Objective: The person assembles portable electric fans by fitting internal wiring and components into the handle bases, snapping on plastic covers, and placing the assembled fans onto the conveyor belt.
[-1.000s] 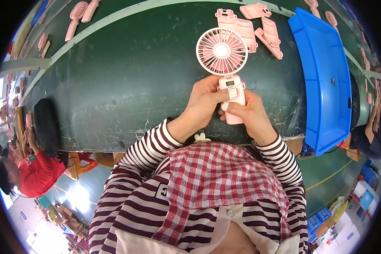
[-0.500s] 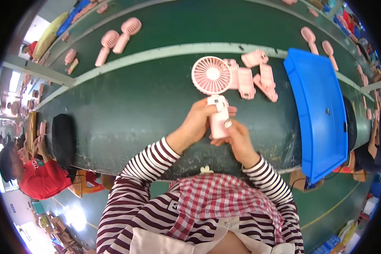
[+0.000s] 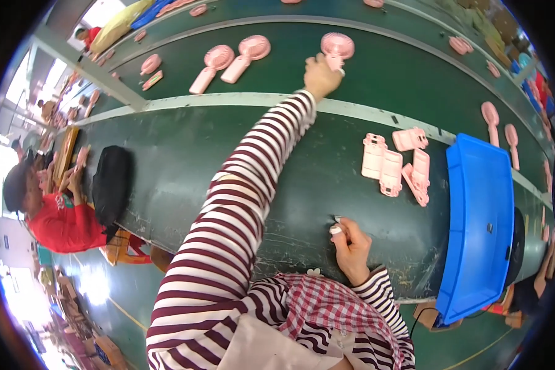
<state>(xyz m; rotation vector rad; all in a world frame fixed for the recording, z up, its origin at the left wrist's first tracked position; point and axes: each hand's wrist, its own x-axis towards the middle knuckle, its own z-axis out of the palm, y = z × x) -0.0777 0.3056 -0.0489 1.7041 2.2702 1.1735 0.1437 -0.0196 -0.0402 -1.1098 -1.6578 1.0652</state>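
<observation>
My left hand (image 3: 322, 77) is stretched far forward over the green belt, its fingers closed around the handle of a pink handheld fan (image 3: 338, 45). The fan's round grille points away from me, and the hand covers much of the handle. Close to the table's near edge, my right hand (image 3: 353, 248) is curled with thumb and forefinger together. A white cover sits on a fingertip, and a tiny dark spot shows at the fingers; what they hold, if anything, is too small to name. Ahead of that hand lie several pink plastic casing parts (image 3: 391, 172) on the dark green table (image 3: 314, 191).
A blue tray (image 3: 480, 228) stands at the right. More pink fans (image 3: 245, 58) lie on the far belt (image 3: 277, 74), beyond a pale rail (image 3: 228, 100). At left are a black rounded object (image 3: 112, 185) and a person in red (image 3: 65, 222) handling a pink part.
My left hand has carried the fan forward from the table to the far belt. My right hand has let go of it and drawn back toward me. The view has shifted.
</observation>
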